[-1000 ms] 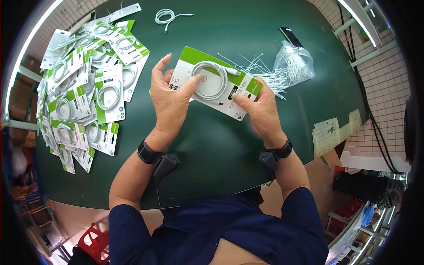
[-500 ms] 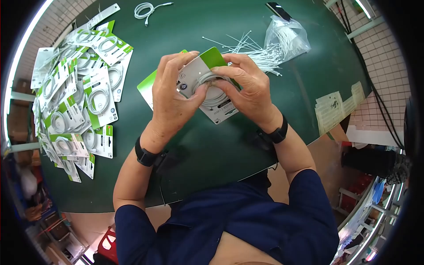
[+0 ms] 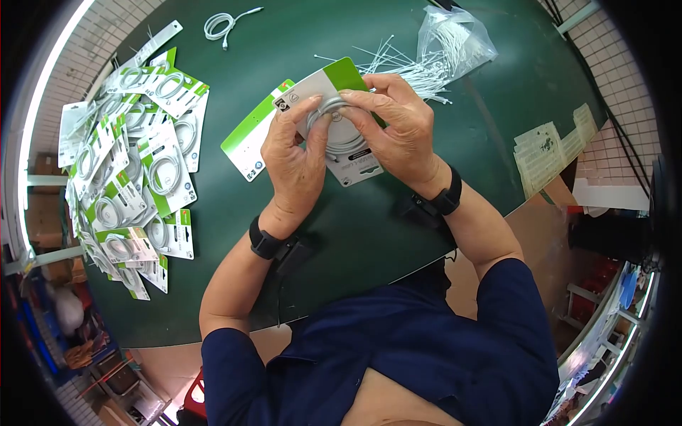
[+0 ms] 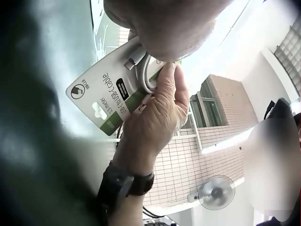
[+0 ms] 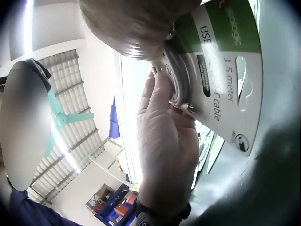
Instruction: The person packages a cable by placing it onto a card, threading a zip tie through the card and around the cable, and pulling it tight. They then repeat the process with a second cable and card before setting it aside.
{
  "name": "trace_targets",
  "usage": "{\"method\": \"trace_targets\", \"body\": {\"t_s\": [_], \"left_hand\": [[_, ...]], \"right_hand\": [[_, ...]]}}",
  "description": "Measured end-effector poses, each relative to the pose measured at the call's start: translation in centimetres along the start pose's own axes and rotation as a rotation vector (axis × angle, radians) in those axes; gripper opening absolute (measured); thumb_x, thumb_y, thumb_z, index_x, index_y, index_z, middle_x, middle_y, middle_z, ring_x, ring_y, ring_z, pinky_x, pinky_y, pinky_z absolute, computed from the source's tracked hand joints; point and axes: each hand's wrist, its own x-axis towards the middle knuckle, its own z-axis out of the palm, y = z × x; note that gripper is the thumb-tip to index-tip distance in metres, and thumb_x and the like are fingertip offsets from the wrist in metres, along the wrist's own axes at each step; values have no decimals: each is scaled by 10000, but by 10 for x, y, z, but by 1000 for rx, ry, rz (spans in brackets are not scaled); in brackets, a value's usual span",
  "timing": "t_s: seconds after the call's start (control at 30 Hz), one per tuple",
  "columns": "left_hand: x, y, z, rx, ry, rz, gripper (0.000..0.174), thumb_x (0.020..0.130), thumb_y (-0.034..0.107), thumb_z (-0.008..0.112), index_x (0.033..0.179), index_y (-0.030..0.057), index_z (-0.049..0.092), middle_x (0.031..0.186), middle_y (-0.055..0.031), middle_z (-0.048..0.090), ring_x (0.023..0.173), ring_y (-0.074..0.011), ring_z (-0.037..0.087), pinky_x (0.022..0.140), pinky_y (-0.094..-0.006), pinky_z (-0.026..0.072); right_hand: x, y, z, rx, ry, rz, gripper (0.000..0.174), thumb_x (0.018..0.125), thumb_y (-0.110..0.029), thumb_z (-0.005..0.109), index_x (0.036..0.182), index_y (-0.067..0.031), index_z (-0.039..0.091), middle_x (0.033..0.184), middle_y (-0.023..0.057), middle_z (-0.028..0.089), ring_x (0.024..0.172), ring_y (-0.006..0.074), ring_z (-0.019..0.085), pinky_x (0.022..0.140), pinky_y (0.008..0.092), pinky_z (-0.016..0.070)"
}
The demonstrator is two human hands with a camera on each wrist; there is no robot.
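Observation:
A white and green backing card is held tilted over the table, with a coiled white USB-C cable on its face. My left hand grips the card's left side, thumb and forefinger tips at the top of the coil. From the other side my right hand pinches the coil and card, its thumb close to the left thumb. Printed lettering and a hanging slot show on the card in the left wrist view. Another green and white card lies on the table behind my left hand.
A pile of carded cables covers the left of the green table. At the back lies a loose coiled cable. White ties spill from a clear bag beyond my right hand. Taped sheets are at the right edge.
My hands have moved from the card's two ends to the coil, thumbs now close together. The card has turned more upright, and the second card behind my left hand has come into view.

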Motion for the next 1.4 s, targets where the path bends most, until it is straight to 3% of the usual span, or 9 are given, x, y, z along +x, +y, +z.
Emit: {"method": "trace_targets", "body": {"t_s": [0.1,0.27,0.53,0.63,0.7,0.77,0.93,1.17,1.4], "left_hand": [[8,-4,5,175,22,191,229,978,57,763,1203,47,721,1082,-99,743,956,-217,719,800,-343,566],[5,-2,7,174,52,185,190,989,84,759,1167,35,713,1079,-119,747,953,-255,724,843,-362,567],[3,5,-5,-6,-23,36,290,977,70,771,1259,28,718,1102,-90,755,1000,-200,716,869,-342,564],[5,3,-15,-199,-133,-163,332,966,41,776,1292,26,715,1141,-65,750,1007,-146,702,876,-310,563],[7,5,-28,-94,-160,-136,334,965,31,773,1293,23,715,1151,-62,748,1003,-136,699,871,-296,563],[9,10,-37,118,-200,-88,338,961,9,768,1295,17,715,1172,-58,745,996,-115,695,861,-269,563],[12,31,-45,-32,-120,-160,484,964,4,757,1432,34,634,1132,-58,738,982,-101,689,834,-250,564],[18,31,-58,-127,-61,-177,745,950,3,765,1604,31,409,1052,-97,750,925,-117,716,811,-271,582],[30,32,-73,-77,-88,-307,543,946,32,781,1422,-49,532,1045,-121,762,838,-127,736,724,-268,605]], "right_hand": [[-2,-2,3,-11,23,32,317,835,15,859,1142,-38,801,1094,119,712,871,188,703,747,297,583],[-2,-8,6,-1,49,26,312,850,23,846,1152,-43,800,1078,105,699,886,189,703,752,298,583],[-1,-9,7,30,-10,7,282,873,21,826,1147,-42,799,1080,103,687,878,184,695,737,295,578],[-3,-6,8,45,-62,12,277,886,10,819,1156,-43,793,1074,97,694,862,169,688,736,288,575],[-2,-8,7,49,-78,24,275,892,5,815,1161,-44,789,1071,93,697,854,161,685,735,285,574],[5,-15,1,200,-137,181,273,907,-14,804,1177,-48,780,1054,83,714,840,141,677,736,284,571],[27,2,-23,285,-43,408,248,940,-45,773,1187,-44,766,1030,64,741,820,96,660,733,275,562],[19,72,-58,-403,-350,294,267,917,-113,773,1172,-37,760,1028,111,743,812,229,701,746,349,570],[8,92,-57,-610,-474,352,238,935,-190,757,1133,-58,771,1015,132,729,921,338,715,830,432,570]]}}
